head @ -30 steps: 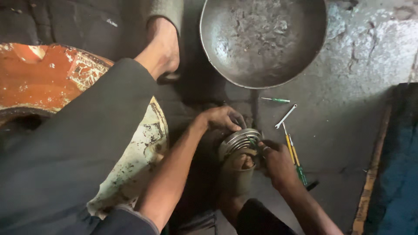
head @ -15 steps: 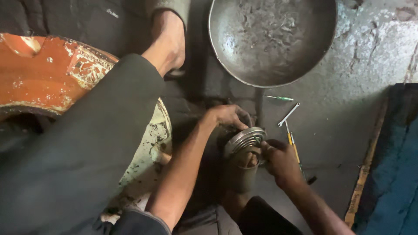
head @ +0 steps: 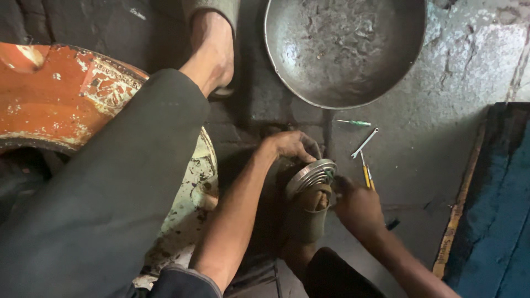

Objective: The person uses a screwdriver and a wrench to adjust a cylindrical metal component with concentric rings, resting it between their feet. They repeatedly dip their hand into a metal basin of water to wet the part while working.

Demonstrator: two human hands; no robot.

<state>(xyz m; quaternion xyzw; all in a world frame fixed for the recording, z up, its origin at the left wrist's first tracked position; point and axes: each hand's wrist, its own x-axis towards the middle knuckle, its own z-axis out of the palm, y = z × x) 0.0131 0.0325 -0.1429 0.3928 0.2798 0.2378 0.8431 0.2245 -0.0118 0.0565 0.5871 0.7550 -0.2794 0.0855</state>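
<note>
A round ribbed metal part (head: 311,175) stands tilted on the concrete floor, propped against my foot in a sandal (head: 305,218). My left hand (head: 291,145) grips its upper left rim. My right hand (head: 358,205) is at its right edge, fingers closed on the rim or on a small tool there; which one I cannot tell. Both forearms reach in from the bottom of the view.
A big grey metal pan (head: 345,49) lies above the hands. A small green screwdriver (head: 353,122), a spanner (head: 364,143) and a yellow-handled tool (head: 366,175) lie right of the part. An orange painted drum (head: 61,96) is at left, a blue mat (head: 497,209) at right.
The view has drifted a little, so the pan and hands sit further right. Both hands stay on the metal part; the right hand has shifted slightly against its edge.
</note>
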